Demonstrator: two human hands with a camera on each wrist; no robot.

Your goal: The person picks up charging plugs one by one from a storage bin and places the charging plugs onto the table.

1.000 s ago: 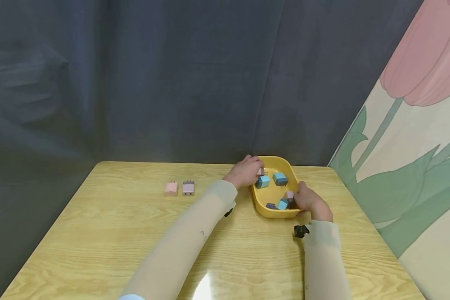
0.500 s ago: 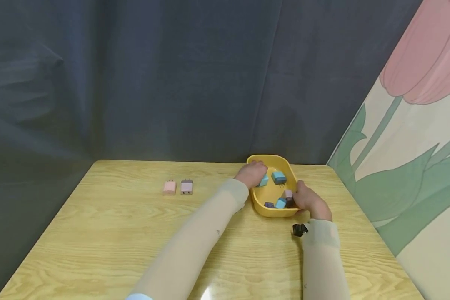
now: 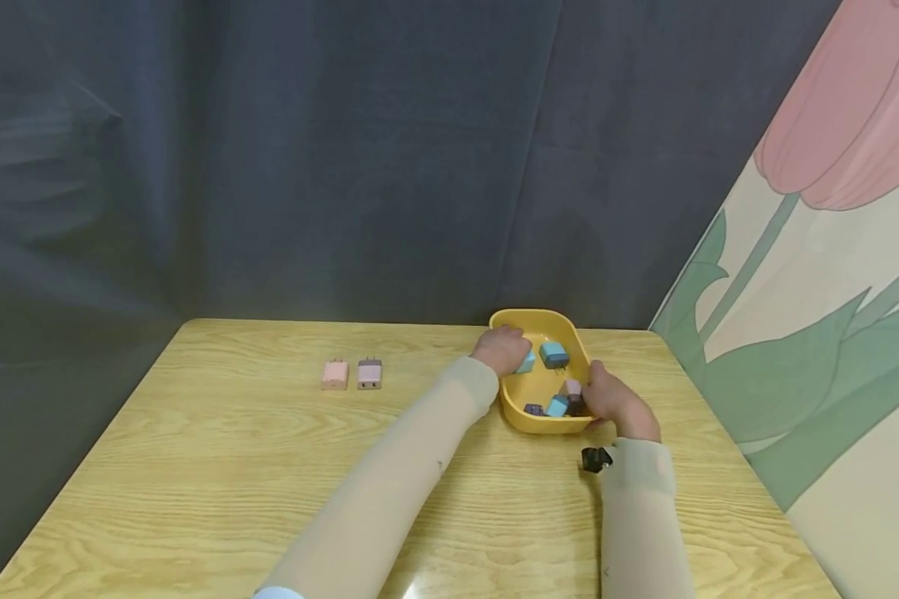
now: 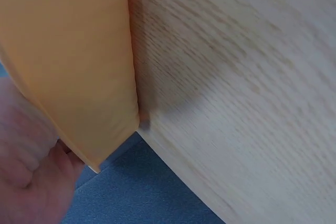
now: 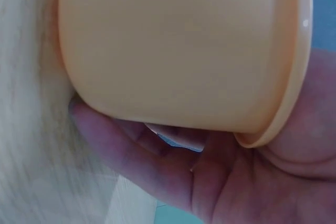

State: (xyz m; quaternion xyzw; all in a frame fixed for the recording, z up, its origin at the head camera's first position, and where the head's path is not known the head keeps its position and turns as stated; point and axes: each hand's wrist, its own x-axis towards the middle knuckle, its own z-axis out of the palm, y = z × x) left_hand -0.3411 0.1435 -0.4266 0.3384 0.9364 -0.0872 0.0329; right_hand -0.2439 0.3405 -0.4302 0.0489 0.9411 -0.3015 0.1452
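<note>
A yellow plastic basket (image 3: 547,425) stands on the table at the back right, holding several plug-in chargers. My left hand (image 3: 500,349) reaches over its left rim, fingertips hidden inside, beside a light-blue charger (image 3: 527,363). A blue-and-dark charger (image 3: 554,354) lies to the right of that hand. Near the basket's front are another blue charger (image 3: 558,406), a pinkish one (image 3: 572,387) and a dark one (image 3: 533,409). My right hand (image 3: 620,404) grips the basket's right side; in the right wrist view its fingers lie along the outer wall (image 5: 168,51).
On the wooden table (image 3: 217,466), left of the basket, a pink charger (image 3: 335,375) and a lilac-and-grey charger (image 3: 370,374) lie side by side. A dark curtain (image 3: 360,166) hangs behind the table's back edge, with a tulip-patterned wall (image 3: 831,333) on the right.
My left hand has moved slightly right and deeper into the basket, covering a pinkish charger seen there earlier. My right hand keeps its grip, and the two table chargers lie as before.
</note>
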